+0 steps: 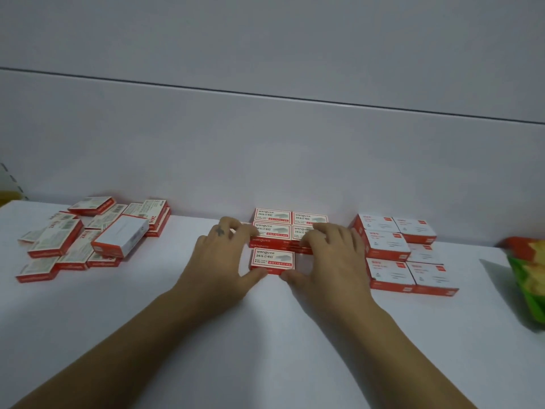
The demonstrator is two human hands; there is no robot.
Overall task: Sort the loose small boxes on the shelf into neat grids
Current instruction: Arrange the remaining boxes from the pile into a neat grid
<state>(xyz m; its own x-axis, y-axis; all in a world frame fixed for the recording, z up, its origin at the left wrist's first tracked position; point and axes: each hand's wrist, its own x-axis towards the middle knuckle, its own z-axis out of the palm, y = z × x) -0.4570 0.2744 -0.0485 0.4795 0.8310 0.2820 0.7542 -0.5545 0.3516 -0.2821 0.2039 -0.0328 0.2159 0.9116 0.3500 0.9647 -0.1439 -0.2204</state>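
A small grid of red-and-white staple boxes [272, 221] stands against the back wall at the middle of the white shelf [265, 335]. One more box [272, 259] lies alone in front of it. My left hand [224, 258] rests at the grid's left side, its thumb touching the front box's near edge. My right hand [327, 258] lies over the grid's right part, its thumb at the same near edge. Both hands have their fingers spread against the boxes. A loose jumble of boxes [88, 240] lies at the left.
A second neat grid of slightly larger red-and-white boxes [398, 252] stands to the right. A green and yellow packet [530, 278] lies at the far right edge. The grey wall [265, 143] rises right behind the boxes.
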